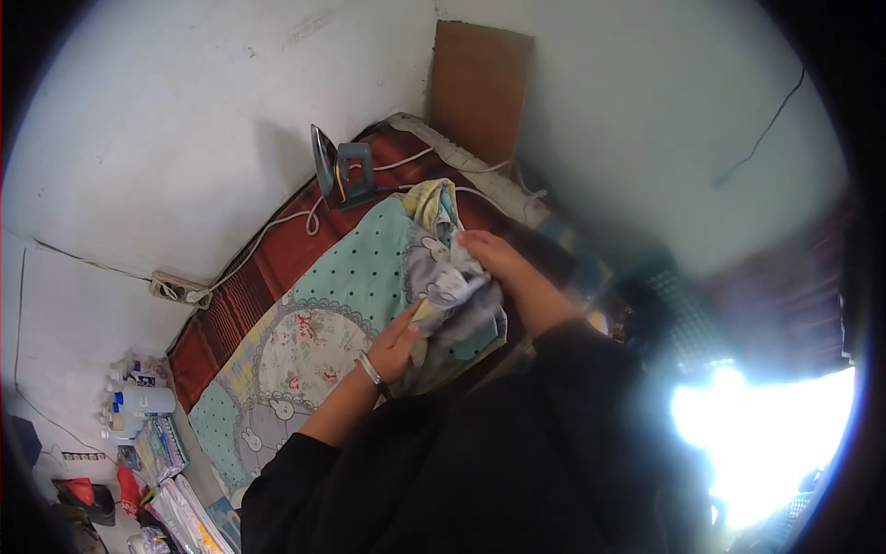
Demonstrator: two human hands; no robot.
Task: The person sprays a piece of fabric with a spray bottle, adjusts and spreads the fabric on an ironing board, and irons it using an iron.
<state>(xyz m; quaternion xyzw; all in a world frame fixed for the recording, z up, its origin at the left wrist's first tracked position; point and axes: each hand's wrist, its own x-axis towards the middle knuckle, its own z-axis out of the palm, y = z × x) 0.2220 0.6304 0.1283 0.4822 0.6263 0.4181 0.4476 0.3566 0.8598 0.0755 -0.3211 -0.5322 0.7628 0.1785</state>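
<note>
A patterned cloth (355,268) in mint with dots, grey with white bunnies and a floral oval lies across the padded red surface. Its right part is gathered up in folds between my two hands. My left hand (395,346), with a light band at the wrist, grips the near edge of the folds. On the far side, my right hand (494,254) has its fingers closed on the bunched fabric. Beyond the cloth an iron (346,171) stands upright on its heel, its soleplate facing left; neither hand touches it.
The iron's white cord (263,235) runs to a wall socket (180,290) at the left. A brown board (480,88) leans in the corner. Bottles (138,402) and packets (189,512) stand at the lower left. Bright light glares at the lower right.
</note>
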